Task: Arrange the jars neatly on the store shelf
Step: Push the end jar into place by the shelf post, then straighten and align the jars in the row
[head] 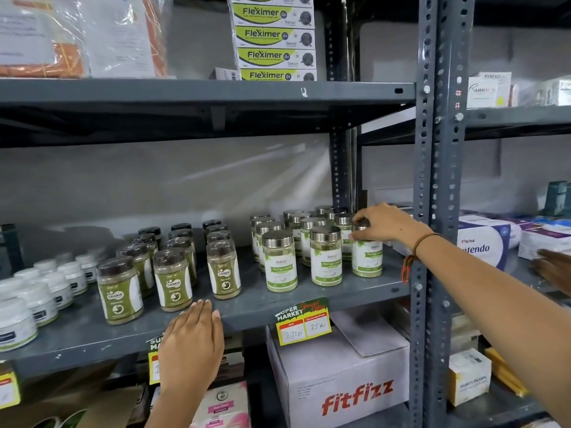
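Note:
Several steel-lidded jars with green-and-white labels (pixel 280 263) stand in rows on the right of the grey shelf (pixel 253 307). My right hand (pixel 383 225) grips the lid of the front right jar (pixel 367 257), which stands upright on the shelf. To the left stand rows of dark-lidded jars of green powder (pixel 172 279), and further left several white tubs (pixel 40 301). My left hand (pixel 193 341) rests flat, fingers together, against the shelf's front edge below the dark-lidded jars and holds nothing.
A slotted steel upright (pixel 429 180) stands just right of the jars. A yellow price tag (pixel 304 325) hangs from the shelf edge. A white "fitfizz" carton (pixel 340 375) sits below. Green boxes (pixel 273 38) are stacked on the shelf above. Another person's hand (pixel 553 268) reaches in at far right.

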### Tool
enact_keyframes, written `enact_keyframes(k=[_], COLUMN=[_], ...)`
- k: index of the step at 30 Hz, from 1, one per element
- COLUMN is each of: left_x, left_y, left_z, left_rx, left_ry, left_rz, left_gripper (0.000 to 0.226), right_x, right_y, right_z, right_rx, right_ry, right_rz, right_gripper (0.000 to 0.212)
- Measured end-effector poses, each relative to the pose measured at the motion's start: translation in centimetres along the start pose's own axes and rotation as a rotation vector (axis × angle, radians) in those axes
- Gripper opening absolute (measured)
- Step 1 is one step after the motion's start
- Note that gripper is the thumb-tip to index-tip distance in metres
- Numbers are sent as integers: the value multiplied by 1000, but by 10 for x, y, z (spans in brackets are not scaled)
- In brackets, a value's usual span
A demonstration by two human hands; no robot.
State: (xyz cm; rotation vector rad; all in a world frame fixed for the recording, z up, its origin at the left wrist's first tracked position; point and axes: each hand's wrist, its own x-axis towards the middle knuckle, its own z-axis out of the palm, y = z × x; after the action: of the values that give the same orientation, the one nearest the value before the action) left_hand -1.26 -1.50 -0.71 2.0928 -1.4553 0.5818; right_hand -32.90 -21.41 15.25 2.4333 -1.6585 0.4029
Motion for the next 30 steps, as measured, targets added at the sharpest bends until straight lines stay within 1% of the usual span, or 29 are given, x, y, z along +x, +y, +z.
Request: enact_keyframes(k=[8,12,14,16,18,20,22,24,27,30], left_x=[-1,-1,0,0,0,0,0,1,2,3], left_y=[1,2,1,1,2,1,1,0,-2,-4], left_z=[-2,-3,-4,-4,-4,-4,-3,-2,0,2], left_rx=[-24,-19,-22,-24,-20,-17,-16,-18,-17,-12], left_ry=[11,15,16,19,11,13,21,24,16,23], left_rz=[0,0,-6,-8,-7,-4,3,9,10,18], left_gripper=[57,58,58,56,52,48,45,43,40,39], right_x=[0,4,4,3,1,-1,-3,-3,6,16], right_y=[3,5,0,-13,-36,-67,-100,-132,-174,-206], right_z=[3,6,5,3,-1,-6,-7,-4,6,14], right_rx=[-8,-2,33,28,31,103,215,283,300,263], right_ry=[26,-1,69,231,352,390,378,314,163,91], right_rz=[1,-4,-11,-48,-123,-231,-346,-436,-507,-555], right_gripper=[71,76,75,72,72,74,74,70,67,70])
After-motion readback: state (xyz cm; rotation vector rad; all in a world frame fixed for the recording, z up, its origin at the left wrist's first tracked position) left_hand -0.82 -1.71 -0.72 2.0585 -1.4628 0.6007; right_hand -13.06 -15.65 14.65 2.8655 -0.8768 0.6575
